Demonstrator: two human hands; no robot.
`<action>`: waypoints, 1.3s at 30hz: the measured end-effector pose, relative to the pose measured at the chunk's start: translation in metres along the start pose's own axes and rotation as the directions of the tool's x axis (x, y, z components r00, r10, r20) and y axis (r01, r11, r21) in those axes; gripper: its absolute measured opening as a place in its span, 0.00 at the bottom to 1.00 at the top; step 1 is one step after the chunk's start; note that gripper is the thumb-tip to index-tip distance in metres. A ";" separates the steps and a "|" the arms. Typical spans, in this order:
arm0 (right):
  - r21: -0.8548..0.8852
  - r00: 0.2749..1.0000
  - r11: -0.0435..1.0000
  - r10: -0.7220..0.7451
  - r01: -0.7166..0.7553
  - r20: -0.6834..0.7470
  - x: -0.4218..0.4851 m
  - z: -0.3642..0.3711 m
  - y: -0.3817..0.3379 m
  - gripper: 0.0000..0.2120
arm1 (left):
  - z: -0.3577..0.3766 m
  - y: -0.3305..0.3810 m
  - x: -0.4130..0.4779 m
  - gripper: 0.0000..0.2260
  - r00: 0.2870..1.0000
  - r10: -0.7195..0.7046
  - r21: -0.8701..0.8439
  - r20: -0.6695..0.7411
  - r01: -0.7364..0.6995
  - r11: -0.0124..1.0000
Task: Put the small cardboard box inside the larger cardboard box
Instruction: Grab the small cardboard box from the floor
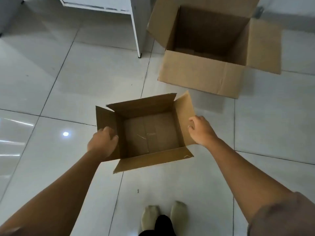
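The small cardboard box (150, 133) is in the middle of the view, open at the top with its flaps spread and nothing inside. My left hand (102, 143) is curled over its left flap and side, gripping it. On the other side my right hand (201, 130) lies against the outside of the right flap with fingers bent; whether it grips the flap I cannot tell. The larger cardboard box (201, 74) stands on the floor beyond and to the right, open, its inside dark and bare.
The floor is glossy white tile. A white cabinet leg (139, 31) stands just left of the larger box. My two feet in pale socks (164, 215) are at the bottom centre.
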State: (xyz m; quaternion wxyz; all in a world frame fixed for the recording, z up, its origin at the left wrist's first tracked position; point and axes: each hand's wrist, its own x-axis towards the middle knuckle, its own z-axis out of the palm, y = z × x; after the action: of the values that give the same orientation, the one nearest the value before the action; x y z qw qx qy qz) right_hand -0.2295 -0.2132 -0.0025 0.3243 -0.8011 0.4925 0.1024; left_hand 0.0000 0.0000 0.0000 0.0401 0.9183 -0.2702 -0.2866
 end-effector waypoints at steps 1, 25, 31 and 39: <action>-0.003 0.999 1.000 0.000 0.000 -0.037 0.007 0.004 0.000 0.16 | 0.003 -0.004 0.005 0.17 0.999 -0.028 -0.009 -0.032 0.028 1.000; 0.125 0.946 0.983 0.162 -0.132 -0.281 0.053 0.063 0.034 0.18 | 0.070 -0.042 0.047 0.21 0.917 -0.320 -0.417 -0.238 0.202 0.886; 0.110 0.938 0.985 0.158 -0.130 -0.309 -0.001 0.032 0.029 0.20 | 0.034 -0.021 -0.002 0.22 0.927 -0.230 -0.334 -0.297 0.125 0.934; 0.125 0.914 0.976 0.211 -0.178 -0.346 -0.084 -0.061 0.016 0.20 | -0.055 0.025 -0.073 0.23 0.941 -0.102 -0.260 -0.324 0.015 0.965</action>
State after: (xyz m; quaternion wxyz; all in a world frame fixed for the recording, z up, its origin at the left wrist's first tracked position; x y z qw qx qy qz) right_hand -0.2938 -0.1953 0.0785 0.2539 -0.7376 0.6246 -0.0355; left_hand -0.0319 0.0120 0.0887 0.1939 0.9485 -0.1928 -0.1598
